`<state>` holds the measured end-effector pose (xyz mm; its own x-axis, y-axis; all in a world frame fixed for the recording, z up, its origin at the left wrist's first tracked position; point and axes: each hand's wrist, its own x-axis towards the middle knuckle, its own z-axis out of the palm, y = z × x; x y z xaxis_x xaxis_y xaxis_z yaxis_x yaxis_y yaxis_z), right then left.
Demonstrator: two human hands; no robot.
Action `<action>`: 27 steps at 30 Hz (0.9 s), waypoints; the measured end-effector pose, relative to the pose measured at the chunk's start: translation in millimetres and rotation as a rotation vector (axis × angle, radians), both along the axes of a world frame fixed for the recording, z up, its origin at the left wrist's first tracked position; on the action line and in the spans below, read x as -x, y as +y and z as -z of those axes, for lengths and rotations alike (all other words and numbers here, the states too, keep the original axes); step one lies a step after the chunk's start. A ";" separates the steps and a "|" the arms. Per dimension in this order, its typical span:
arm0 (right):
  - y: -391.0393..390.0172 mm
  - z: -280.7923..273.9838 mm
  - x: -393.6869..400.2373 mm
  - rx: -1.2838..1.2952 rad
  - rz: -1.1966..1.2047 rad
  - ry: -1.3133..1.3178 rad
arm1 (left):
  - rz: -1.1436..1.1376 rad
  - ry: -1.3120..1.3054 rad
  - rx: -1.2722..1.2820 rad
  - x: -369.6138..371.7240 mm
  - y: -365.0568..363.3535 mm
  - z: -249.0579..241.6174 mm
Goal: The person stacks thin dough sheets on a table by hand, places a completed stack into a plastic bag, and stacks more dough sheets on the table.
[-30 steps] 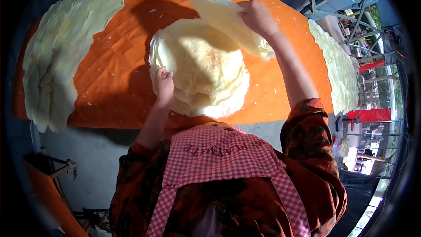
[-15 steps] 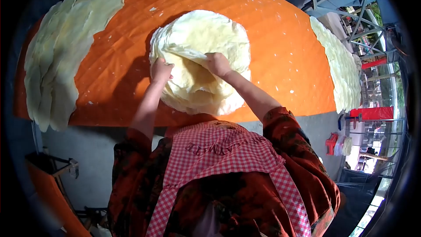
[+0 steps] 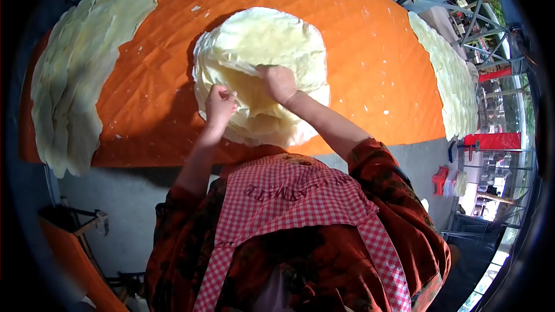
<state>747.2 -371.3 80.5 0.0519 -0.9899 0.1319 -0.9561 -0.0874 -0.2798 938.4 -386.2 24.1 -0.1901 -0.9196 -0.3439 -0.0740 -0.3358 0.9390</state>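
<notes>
A pile of thin, pale yellow round sheets [image 3: 277,37] lies on the orange cloth [image 3: 370,81] in front of me. My right hand [image 3: 278,84] is closed on the folded edge of the top sheet near the middle of the pile. Over the pile's left side, my left hand [image 3: 221,106] is pinched, with a small whitish bit showing at its fingertips. That bit is too small to name. Under the lifted fold, a shaded hollow shows between the two hands.
Overlapping pale sheets [image 3: 81,75] cover the table's left end, and more sheets [image 3: 448,81] line its right end. Small white flakes dot the cloth. A red stool [image 3: 440,180] stands on the floor at right; a metal frame rises behind.
My left hand has come away from the sheet's edge, lower and slightly right. My right hand has shifted slightly left, still on the fold. The view has moved a little.
</notes>
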 end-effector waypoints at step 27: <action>10.7 10.6 -44.9 -0.313 0.121 -0.132 | -0.275 0.402 -0.097 29.9 12.5 9.5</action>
